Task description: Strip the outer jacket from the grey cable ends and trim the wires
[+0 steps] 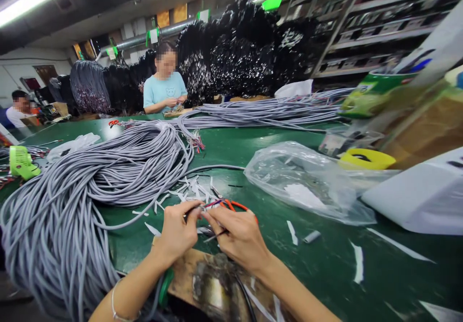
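Note:
My left hand [179, 230] is pinched closed on thin wires [213, 203], some purple and dark, in front of my chest. Meeting it fingertip to fingertip, my right hand [238, 235] is closed on the same wires. A thin dark strip or tool [216, 236] sticks out below the right fingers; I cannot tell its kind. Just beyond the right hand lie orange handles [238, 206], apparently of a hand tool whose other end is hidden. Below both hands sits a worn metal block [213, 286] on a wooden board [183, 276].
A large bundle of grey cables [126, 163] covers the left side. More grey cables [267, 112] lie across the back. White scraps [195, 189] litter the green table [267, 259]. A clear plastic bag [289, 182] and yellow ring [367, 158] lie right. A co-worker [164, 88] sits opposite.

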Available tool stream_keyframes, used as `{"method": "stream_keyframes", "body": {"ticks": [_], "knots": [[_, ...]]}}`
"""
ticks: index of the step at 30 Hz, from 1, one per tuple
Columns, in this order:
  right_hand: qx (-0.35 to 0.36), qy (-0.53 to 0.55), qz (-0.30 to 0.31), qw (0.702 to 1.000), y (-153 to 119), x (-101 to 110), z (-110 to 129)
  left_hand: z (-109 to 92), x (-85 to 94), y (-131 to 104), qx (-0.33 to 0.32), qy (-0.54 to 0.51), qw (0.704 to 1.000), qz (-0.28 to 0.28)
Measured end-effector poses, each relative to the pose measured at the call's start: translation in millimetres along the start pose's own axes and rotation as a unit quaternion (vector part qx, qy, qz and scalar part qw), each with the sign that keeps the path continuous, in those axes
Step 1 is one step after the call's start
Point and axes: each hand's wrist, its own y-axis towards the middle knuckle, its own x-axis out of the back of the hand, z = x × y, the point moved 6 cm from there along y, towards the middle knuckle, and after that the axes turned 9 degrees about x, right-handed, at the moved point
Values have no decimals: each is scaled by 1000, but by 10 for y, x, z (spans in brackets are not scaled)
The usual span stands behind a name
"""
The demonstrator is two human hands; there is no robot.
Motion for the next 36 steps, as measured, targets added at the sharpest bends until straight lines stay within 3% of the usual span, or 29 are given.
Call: {"method": "stream_keyframes", "body": {"ticks": [5,10,12,15,18,21,24,27,30,33,36], "knots": [[2,28,-1,1000,-6,-8,51,35,22,31,12,-4,1000,-15],[-184,20,89,979,-30,-20,-307,110,147,93,28,5,997,-67],[-225,0,140,964,-52,-50,-381,107,188,99,19,26,996,-87],[-190,32,205,960,-82,-160,-315,70,198,95,-4,67,994,-86],[-163,43,245,955,-181,-226,-243,82,185,99,13,66,995,-69],[-170,-66,298,937,-299,-207,-251,127,154,106,41,7,998,-38],[-118,-166,360,910,-331,-211,-196,174,101,112,65,-77,995,0],[-74,-201,388,897,-311,-226,-175,213,27,121,102,-171,979,51],[-100,-124,355,921,-269,-191,-260,225,-64,120,151,-269,944,118],[-138,-49,210,967,-140,-38,-341,213,-125,106,192,-334,908,164],[-139,-62,65,986,14,104,-286,192,-89,104,183,-316,921,137]]}}
